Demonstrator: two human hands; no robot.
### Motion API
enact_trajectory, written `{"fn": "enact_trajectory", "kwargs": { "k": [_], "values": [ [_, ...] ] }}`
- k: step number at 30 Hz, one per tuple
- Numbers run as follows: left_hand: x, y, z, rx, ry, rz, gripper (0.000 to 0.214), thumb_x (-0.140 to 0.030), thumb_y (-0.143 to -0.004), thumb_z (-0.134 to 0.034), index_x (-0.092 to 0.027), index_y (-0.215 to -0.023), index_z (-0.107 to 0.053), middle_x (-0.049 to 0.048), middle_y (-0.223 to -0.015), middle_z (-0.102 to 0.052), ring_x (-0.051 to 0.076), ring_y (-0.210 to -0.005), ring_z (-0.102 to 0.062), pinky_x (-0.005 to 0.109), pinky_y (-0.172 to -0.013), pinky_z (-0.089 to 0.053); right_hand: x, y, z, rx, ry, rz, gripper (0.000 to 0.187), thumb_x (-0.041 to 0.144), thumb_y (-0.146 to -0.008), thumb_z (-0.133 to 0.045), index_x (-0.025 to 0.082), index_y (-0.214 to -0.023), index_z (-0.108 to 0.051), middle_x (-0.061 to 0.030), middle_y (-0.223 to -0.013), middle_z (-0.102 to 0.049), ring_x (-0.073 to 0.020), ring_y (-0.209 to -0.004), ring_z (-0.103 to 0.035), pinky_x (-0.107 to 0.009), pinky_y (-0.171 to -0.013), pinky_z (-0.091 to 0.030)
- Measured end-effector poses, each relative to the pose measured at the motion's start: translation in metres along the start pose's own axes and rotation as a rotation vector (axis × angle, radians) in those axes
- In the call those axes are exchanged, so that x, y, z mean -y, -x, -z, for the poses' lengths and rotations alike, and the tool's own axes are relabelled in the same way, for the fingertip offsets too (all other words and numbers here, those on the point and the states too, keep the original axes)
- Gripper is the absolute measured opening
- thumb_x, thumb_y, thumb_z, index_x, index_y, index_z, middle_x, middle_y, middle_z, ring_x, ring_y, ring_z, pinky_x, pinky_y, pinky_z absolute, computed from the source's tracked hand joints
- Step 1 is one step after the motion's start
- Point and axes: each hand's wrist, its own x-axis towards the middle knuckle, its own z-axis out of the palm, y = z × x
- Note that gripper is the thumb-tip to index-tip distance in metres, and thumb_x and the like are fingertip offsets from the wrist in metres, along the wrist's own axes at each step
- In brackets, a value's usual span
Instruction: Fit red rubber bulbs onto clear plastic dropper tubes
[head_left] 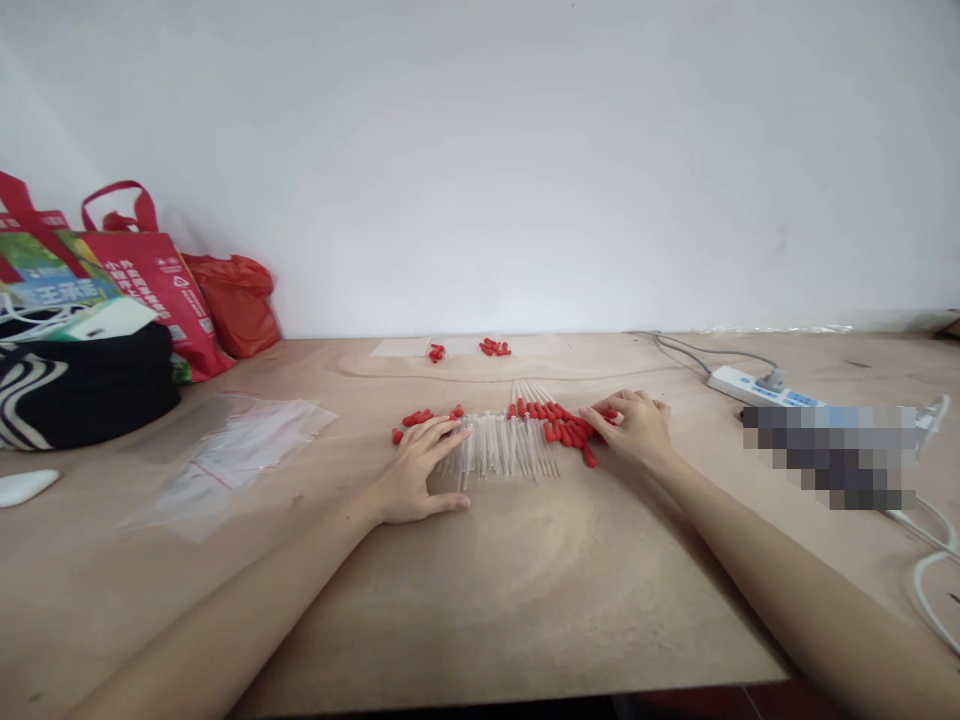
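Observation:
A row of thin clear dropper tubes lies side by side on the table in front of me. Behind its right part, several tubes pointing away from me have red bulbs at their near ends. My left hand rests at the row's left end, fingers spread, its fingertips over the leftmost tubes. A few red rubber bulbs lie just beyond it. Loose red bulbs are heaped right of the row. Beside this heap, my right hand has its thumb and fingers closed around a red bulb.
More red bulbs lie on clear plastic near the wall. Clear zip bags are at left, before a black bag, a red shopping bag and a red plastic bag. At right is a white power strip with cables.

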Motion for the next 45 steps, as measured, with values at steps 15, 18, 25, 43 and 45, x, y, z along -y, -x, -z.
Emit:
{"fn": "enact_trajectory", "kwargs": {
  "k": [15,18,25,43,45],
  "values": [
    [0.005,-0.009,0.001,0.007,-0.11,-0.085,0.04,-0.04,-0.083,-0.045,-0.028,-0.121,-0.046,0.0073,-0.128,-0.045,0.024,-0.122,-0.035,0.048,-0.099,-0.021,0.058,-0.029,-0.022,0.266,0.123,0.067,0.023,0.036,-0.077,-0.046,0.023,-0.073,-0.065,-0.0053,-0.08,-0.064,-0.0222,-0.085,-0.051,-0.041,-0.077,-0.027],
    [0.004,-0.009,0.0,0.021,-0.1,-0.09,0.041,-0.041,-0.083,-0.045,-0.027,-0.122,-0.045,0.0074,-0.128,-0.046,0.023,-0.123,-0.033,0.048,-0.101,-0.017,0.074,-0.045,-0.031,0.384,0.146,-0.032,0.021,0.036,-0.075,-0.047,0.023,-0.074,-0.064,-0.0057,-0.079,-0.065,-0.0223,-0.084,-0.054,-0.043,-0.08,-0.029],
    [0.005,-0.008,-0.001,0.018,-0.115,-0.043,0.044,-0.045,-0.082,-0.045,-0.027,-0.122,-0.045,0.0093,-0.127,-0.046,0.026,-0.123,-0.033,0.052,-0.099,-0.014,0.096,-0.069,-0.048,0.52,0.231,-0.183,0.019,0.028,-0.063,-0.059,0.016,-0.076,-0.064,-0.0118,-0.081,-0.065,-0.0261,-0.079,-0.059,-0.049,-0.081,-0.031],
    [-0.003,-0.005,0.001,-0.193,-0.23,-0.023,0.05,-0.042,-0.081,-0.046,-0.023,-0.127,-0.038,0.011,-0.128,-0.044,0.025,-0.121,-0.034,0.045,-0.1,-0.019,0.083,-0.041,-0.019,0.263,0.093,0.017,0.016,0.027,-0.072,-0.044,0.018,-0.071,-0.057,-0.0059,-0.075,-0.063,-0.0201,-0.077,-0.055,-0.038,-0.078,-0.029],
    [-0.007,-0.006,-0.001,-0.327,-0.278,-0.009,0.051,-0.038,-0.08,-0.047,-0.021,-0.127,-0.038,0.0126,-0.129,-0.042,0.025,-0.121,-0.035,0.044,-0.099,-0.021,0.071,-0.014,-0.013,0.132,0.031,0.225,0.014,0.026,-0.072,-0.044,0.019,-0.07,-0.055,-0.0034,-0.071,-0.062,-0.0176,-0.075,-0.053,-0.036,-0.079,-0.028]
  ]
}}
